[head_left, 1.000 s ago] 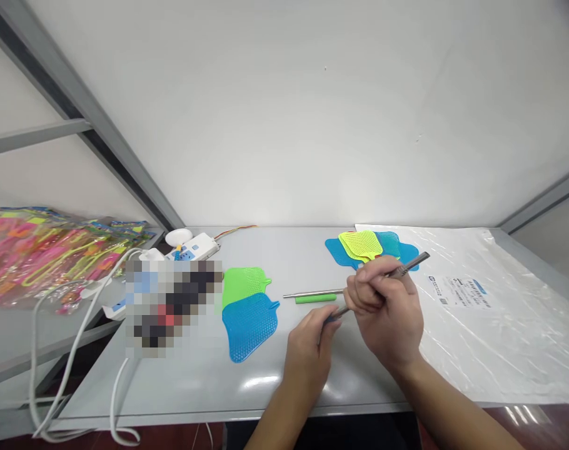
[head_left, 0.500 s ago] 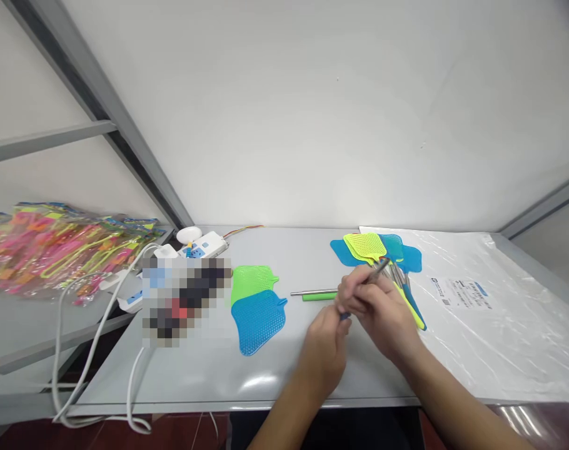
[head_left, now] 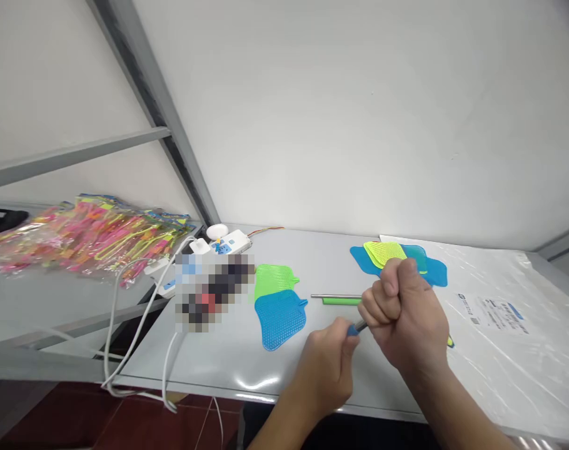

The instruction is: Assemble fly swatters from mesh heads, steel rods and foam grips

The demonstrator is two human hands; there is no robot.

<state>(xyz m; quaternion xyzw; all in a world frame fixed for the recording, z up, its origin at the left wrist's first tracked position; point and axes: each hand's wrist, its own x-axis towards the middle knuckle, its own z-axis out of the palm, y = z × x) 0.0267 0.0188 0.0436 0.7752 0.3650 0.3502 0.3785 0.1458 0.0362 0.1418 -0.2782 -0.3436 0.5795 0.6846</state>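
My left hand is closed round the blue grip of a telescopic fly swatter handle; most of the grip is hidden in the palm. My right hand makes a fist on the same handle's metal rod, a short stretch of which shows between the hands. On the table left of my hands lie a green swatter head and a blue swatter head, partly overlapping. A second handle, with metal rod and green grip, lies just behind my hands. Beyond my right hand is a pile of fly swatters with a yellow head on top.
A white plastic bag with a label covers the table's right side. At left are power strips, white cables and a blurred-out patch. Bagged pink and yellow items fill the left shelf. A wall stands behind.
My right hand has turned into an upright fist and drawn away from the left, exposing rod between them. The view has shifted leftward.
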